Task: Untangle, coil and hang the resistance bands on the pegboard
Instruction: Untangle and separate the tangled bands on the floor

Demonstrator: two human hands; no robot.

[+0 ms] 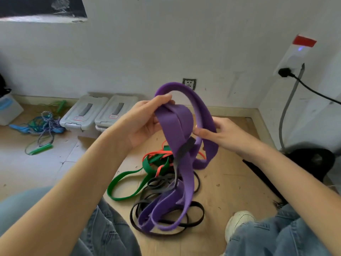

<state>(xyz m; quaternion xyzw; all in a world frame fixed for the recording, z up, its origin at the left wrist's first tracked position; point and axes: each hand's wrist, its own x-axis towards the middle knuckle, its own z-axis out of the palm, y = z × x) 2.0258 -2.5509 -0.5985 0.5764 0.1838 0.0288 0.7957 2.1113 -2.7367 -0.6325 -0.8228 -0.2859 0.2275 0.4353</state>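
— Hands, item one: left hand [147,119] clamped on the folded upper part of the purple band [184,145], thumb over the top; right hand [219,133] pinching the same band's outer loop at 3 o'clock. Hands near each other, both closed on it.

— Location of that band?

— Held up at centre; its lower loops trail down to 6 o'clock into the pile on the floor [230,182]. A thin black band [195,220] crosses it and looks caught round it.

— Remainder of the lot?

— Green band [125,183] at 7 o'clock of the pile, red band [160,154] beneath the hands, all interlaced.

— Progress entry?

— Early, by the look of it: nothing fully freed, nothing coiled, no pegboard in view. Outward at 10 o'clock: skipping ropes [42,124], two lidded bins [99,113].
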